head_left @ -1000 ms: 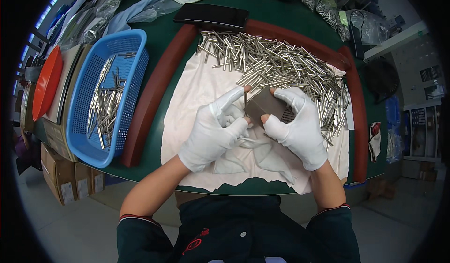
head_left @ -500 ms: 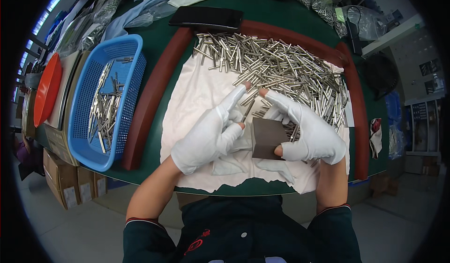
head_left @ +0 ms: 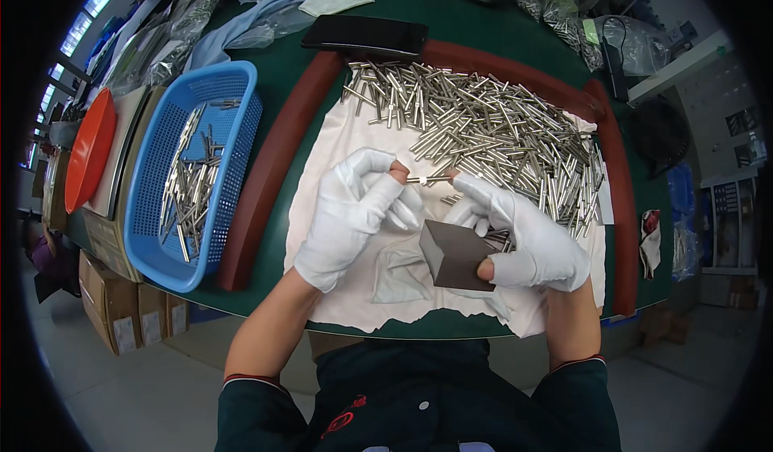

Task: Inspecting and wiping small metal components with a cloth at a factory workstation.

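An orange round lid (head_left: 88, 158) is seen at far left, standing on edge beside a blue perforated basket (head_left: 233, 97) in which some metal pins (head_left: 187, 190) are held. A brown curved rail (head_left: 270, 170) is laid between basket and white cloth (head_left: 338, 130). The left hand (head_left: 350, 214), in a white glove with bare fingertips, is closed on one end of a single metal pin (head_left: 427, 180), pinched by thumb and forefinger. The pin is held level above the cloth, its other end pinched by the gloved right hand (head_left: 527, 238). A dark grey block (head_left: 455, 255) is gripped by that hand's thumb and lower fingers. A large pile of pins (head_left: 499, 138) is spread behind on the cloth; a black phone (head_left: 366, 35) is laid beyond.
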`<state>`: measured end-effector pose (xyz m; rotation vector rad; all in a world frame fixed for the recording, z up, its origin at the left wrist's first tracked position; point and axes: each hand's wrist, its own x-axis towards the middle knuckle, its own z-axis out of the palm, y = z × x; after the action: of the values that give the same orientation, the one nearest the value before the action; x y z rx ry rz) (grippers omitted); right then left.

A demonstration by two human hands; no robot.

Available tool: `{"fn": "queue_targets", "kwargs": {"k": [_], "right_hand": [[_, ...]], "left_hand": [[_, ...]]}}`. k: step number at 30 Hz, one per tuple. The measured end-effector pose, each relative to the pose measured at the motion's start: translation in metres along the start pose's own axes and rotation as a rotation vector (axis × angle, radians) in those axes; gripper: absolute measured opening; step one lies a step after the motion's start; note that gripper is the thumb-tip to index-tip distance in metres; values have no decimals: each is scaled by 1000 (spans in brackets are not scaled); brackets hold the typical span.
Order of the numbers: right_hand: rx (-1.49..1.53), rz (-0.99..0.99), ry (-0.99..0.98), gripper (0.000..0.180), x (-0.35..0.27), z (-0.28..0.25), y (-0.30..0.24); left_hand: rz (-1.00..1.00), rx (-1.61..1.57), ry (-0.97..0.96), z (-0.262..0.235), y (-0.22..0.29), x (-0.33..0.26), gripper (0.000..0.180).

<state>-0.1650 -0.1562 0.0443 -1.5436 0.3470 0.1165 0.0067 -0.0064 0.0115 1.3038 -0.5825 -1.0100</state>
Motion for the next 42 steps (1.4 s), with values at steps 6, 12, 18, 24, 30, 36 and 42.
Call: {"fn": "queue_targets", "kwargs": {"k": [6, 12, 18, 24, 30, 36, 42], "right_hand": [[401, 99, -8, 109, 3, 16, 6], [468, 90, -72, 113, 6, 17, 8], [455, -69, -136, 96, 10, 13, 22], [420, -94, -146, 96, 13, 13, 21], [305, -203, 212, 97, 8, 14, 9], [-489, -444, 676, 95, 22, 19, 25], [-757, -579, 697, 93, 24, 23, 28]], "left_hand": [[7, -78, 156, 2, 3, 3, 20], [68, 16, 146, -1, -5, 3, 33], [183, -7, 37, 8, -13, 2, 53], [125, 37, 9, 11, -8, -2, 59], [148, -55, 49, 7, -7, -2, 60], [111, -68, -17, 13, -12, -4, 64], [150, 14, 16, 12, -17, -8, 64]]}}
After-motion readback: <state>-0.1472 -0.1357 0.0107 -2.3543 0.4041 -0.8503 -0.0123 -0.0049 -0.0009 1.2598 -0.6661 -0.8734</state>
